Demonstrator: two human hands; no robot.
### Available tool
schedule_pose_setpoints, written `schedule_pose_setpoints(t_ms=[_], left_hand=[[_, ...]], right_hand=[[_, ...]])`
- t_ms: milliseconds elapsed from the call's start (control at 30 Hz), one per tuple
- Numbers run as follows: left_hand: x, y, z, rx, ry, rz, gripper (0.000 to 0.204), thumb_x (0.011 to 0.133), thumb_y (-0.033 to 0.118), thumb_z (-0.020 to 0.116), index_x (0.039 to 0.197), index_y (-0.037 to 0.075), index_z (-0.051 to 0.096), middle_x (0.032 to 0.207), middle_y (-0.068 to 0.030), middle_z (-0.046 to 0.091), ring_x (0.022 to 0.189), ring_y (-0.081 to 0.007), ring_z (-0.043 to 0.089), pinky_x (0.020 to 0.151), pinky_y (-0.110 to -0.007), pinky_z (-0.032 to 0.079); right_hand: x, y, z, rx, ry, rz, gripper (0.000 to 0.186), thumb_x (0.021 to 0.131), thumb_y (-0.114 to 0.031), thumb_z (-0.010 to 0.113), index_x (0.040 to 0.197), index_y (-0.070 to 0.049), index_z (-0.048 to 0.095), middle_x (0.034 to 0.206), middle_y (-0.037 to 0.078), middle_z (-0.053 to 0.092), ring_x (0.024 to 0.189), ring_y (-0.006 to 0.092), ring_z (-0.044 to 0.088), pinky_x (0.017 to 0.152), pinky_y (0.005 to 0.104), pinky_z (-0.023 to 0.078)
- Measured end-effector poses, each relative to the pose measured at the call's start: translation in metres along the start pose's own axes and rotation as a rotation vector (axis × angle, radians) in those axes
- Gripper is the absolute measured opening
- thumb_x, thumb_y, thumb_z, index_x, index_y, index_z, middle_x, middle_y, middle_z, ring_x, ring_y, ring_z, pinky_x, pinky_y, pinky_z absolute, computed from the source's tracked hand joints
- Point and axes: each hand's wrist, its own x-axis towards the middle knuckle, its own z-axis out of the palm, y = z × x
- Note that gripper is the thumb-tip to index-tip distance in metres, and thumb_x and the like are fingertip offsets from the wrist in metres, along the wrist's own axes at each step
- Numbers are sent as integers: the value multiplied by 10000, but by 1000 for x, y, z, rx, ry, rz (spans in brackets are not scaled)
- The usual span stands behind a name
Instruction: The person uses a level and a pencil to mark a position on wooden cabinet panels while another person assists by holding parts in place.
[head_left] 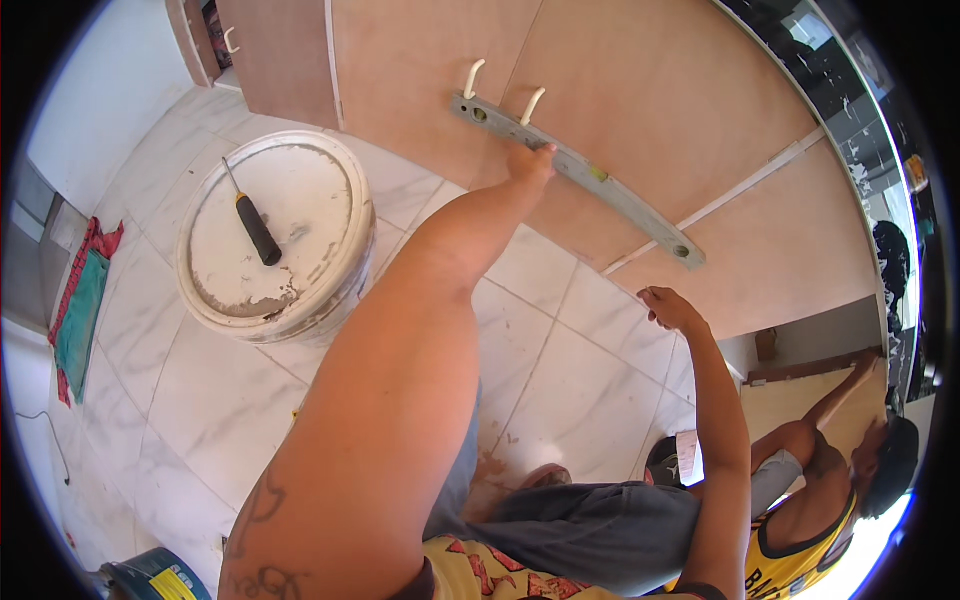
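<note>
My left hand grips a grey spirit level that lies slanted against plywood cabinet doors, just below two cream handles on one door. My right hand hangs in front of the doors, below and left of the level's lower end, with its fingers curled; whether it holds something small I cannot make out. Left of my left arm, a screwdriver with a black handle rests on the lid of a large white bucket.
Red and teal cloths lie by the left wall. A blue bucket stands at lower left. A co-worker in a yellow top is beside me at right, reaching into the cabinetry. A dark glossy countertop edge runs along the right.
</note>
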Motion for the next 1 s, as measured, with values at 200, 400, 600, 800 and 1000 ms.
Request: schedule_pose_setpoints(t_ms=[200,400,600,800,1000], left_hand=[[2,-1,-9,37,-2,-23,577,883,85,701,1345,59,356,1212,-155,564,918,-255,665,677,-373,627],[7,-4,-8,24,-50,-57,565,879,100,717,1325,64,372,1198,-154,576,925,-253,664,702,-369,625],[24,-9,-16,-35,-257,-106,458,864,145,740,1236,46,490,1164,-158,589,987,-302,644,784,-435,612],[25,14,-19,-178,-33,-238,509,807,263,746,1195,6,540,1193,-207,545,1050,-365,590,867,-509,571],[32,35,-68,-177,-77,-272,536,728,309,700,1158,23,556,1148,-176,515,1103,-372,523,940,-575,470]], right_hand=[[33,47,-24,-66,6,-80,333,930,-200,515,1195,-31,626,721,79,606,541,124,515,454,279,400],[36,87,-42,451,726,60,345,924,-337,578,1106,-49,626,746,67,602,614,120,559,505,291,413],[37,62,-37,888,601,-21,549,941,-532,590,1145,-22,588,846,68,634,650,130,587,496,255,390],[51,52,-36,965,676,-90,545,920,-522,623,1049,7,608,725,82,622,540,128,530,447,257,360],[54,34,-44,1044,673,-138,415,912,-430,654,972,-24,594,660,71,583,487,130,480,428,263,365]])
